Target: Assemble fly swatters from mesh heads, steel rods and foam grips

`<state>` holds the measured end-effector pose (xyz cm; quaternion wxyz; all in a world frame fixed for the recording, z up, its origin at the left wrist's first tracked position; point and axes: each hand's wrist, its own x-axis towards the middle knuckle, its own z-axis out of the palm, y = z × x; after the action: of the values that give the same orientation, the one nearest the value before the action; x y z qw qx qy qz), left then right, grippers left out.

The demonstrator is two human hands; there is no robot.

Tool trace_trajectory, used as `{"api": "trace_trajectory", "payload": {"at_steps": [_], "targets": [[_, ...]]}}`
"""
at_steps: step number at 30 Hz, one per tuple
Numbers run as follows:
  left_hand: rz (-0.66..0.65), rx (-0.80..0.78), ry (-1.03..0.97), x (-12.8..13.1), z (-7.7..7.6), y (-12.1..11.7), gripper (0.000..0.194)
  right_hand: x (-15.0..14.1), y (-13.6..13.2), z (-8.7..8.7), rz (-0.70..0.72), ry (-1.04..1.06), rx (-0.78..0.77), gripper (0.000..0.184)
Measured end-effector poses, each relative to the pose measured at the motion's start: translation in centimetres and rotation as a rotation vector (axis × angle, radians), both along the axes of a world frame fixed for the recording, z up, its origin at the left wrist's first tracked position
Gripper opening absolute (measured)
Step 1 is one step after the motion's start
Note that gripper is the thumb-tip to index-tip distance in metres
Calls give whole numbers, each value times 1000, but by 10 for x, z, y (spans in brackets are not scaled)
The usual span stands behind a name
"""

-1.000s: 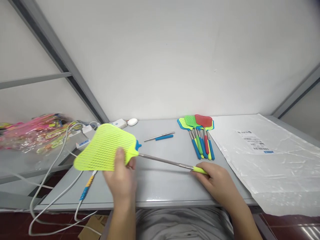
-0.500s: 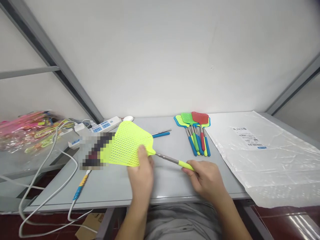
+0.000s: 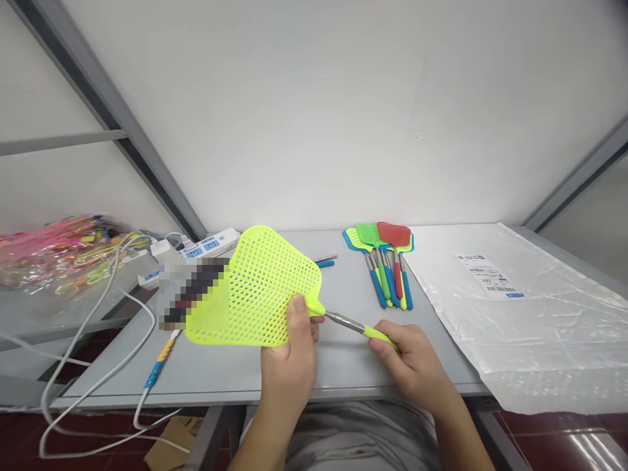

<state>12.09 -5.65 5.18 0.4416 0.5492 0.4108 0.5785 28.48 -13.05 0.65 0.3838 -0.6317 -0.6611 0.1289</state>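
A yellow fly swatter (image 3: 267,294) with a perforated head and a short metal shaft is held above the desk. My left hand (image 3: 294,347) pinches the lower edge of its head near the neck, thumb on top. Around its yellow grip, my right hand (image 3: 409,356) is closed. Behind the head, partly hidden, lie a metal rod (image 3: 330,258) and a blue handle (image 3: 326,264). Farther right rests a fanned pile of fly swatters, with a red swatter (image 3: 394,233) and a green swatter (image 3: 371,235) on top.
A white plastic mailer (image 3: 490,314) with a label covers the right side of the grey desk (image 3: 220,379). At left are a power strip (image 3: 210,245), loose white cables (image 3: 118,366), a pixelated object (image 3: 189,294) and plastic bags (image 3: 69,255) of colourful items.
The swatter and both hands have moved slightly right and nearer to me. Its head now covers more of the rod and blue handle behind. Both hands keep their hold.
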Motion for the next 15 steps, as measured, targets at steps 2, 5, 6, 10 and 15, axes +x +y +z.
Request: {"api": "trace_trajectory", "payload": {"at_steps": [2, 5, 6, 10, 15], "targets": [[15, 5, 15, -3, 3, -3, 44, -2, -1, 2, 9, 37, -53, 41], [63, 1, 62, -7, 2, 0, 45, -5, 1, 1, 3, 20, -17, 38], [81, -3, 82, -9, 1, 3, 46, -7, 3, -1, -7, -9, 37, 35], [109, -17, 127, -12, -2, 18, 51, -15, 12, -9, -129, -194, 327, 24], [64, -76, 13, -12, -2, 27, 49, -32, 13, -8, -174, -141, 349, 21]]}}
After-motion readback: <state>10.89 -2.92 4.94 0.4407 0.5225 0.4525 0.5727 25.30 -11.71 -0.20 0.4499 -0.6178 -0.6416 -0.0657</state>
